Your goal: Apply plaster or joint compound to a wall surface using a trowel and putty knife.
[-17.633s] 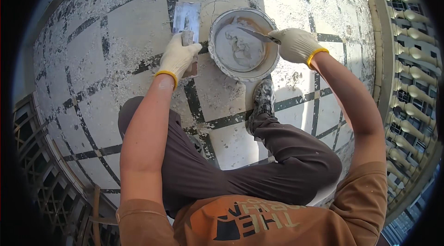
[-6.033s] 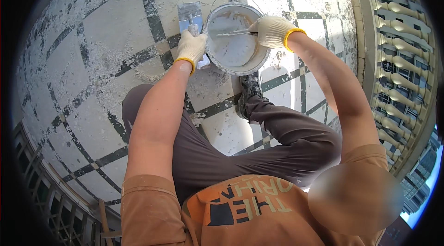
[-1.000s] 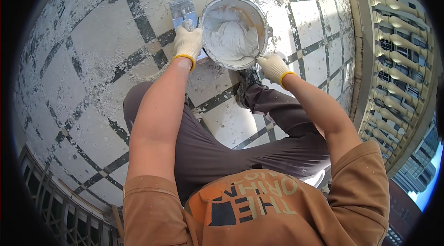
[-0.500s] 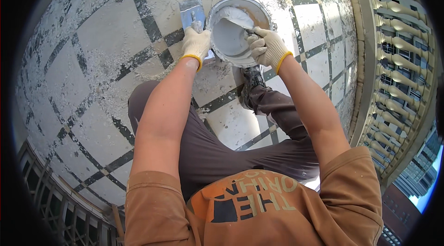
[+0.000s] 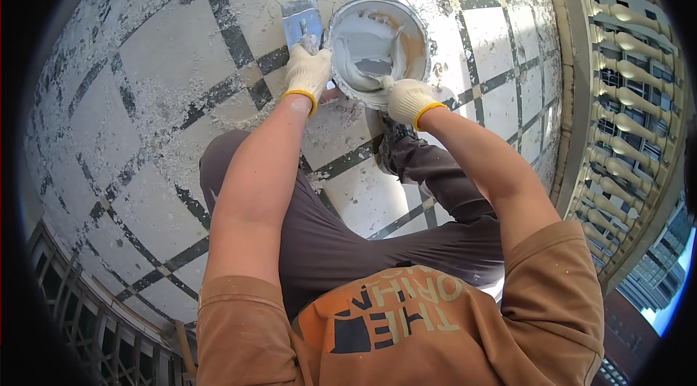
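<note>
My left hand (image 5: 308,71), in a white knitted glove with a yellow cuff, is closed round the handle of a wide steel trowel (image 5: 300,18). The trowel's blade points away from me, left of a bucket. My right hand (image 5: 412,100), gloved alike, is closed at the near right rim of the bucket (image 5: 423,41). It grips a putty knife (image 5: 375,82) that reaches down inside; most of its handle is covered by the glove, and white paste hides part of its blade. Wet white putty (image 5: 361,29) coats the bucket's inside.
Flaking paint and crumbs lie over the tiled floor (image 5: 167,45) with its dark bands. My shoe (image 5: 397,140) stands just below the bucket. A balustrade (image 5: 628,88) runs along the right; a lattice railing (image 5: 94,313) is at lower left.
My right hand has come down toward me, and the putty knife is lower in the bucket. The putty heaped on its blade is now spread inside. My left hand stays almost still.
</note>
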